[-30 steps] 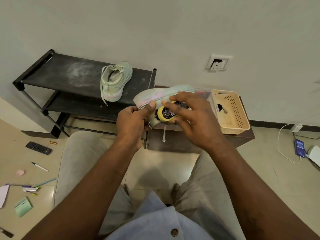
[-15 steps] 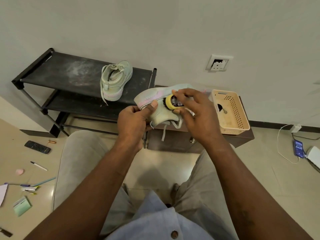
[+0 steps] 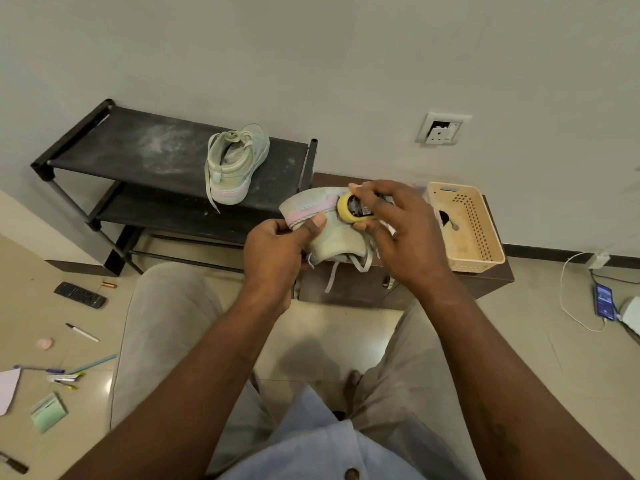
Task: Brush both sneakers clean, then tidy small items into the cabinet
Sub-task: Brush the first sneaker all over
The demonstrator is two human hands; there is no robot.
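Observation:
My left hand [image 3: 277, 251] grips the heel end of a pale green sneaker [image 3: 334, 233] with a pink sole stripe, held sideways in front of me, laces hanging down. My right hand [image 3: 394, 233] holds a small yellow brush [image 3: 355, 209] with a black label, pressed against the sneaker's side near the sole. The other pale green sneaker [image 3: 235, 168] stands upright on the top shelf of the black shoe rack [image 3: 138, 150], one lace trailing over the edge. The low brown cabinet [image 3: 363, 289] stands behind the held sneaker, mostly hidden by my hands.
A beige plastic basket [image 3: 485, 251] sits on the cabinet top at the right. On the floor at the left lie a remote [image 3: 79, 294], a battery [image 3: 109, 285], pens [image 3: 81, 332], a pink eraser [image 3: 45, 342] and a green notepad [image 3: 48, 415]. A phone [image 3: 604, 301] on a white cable lies at the right.
My right hand has slid the yellow brush up the sneaker's side, from the heel collar towards the sole. My left hand keeps its grip on the heel.

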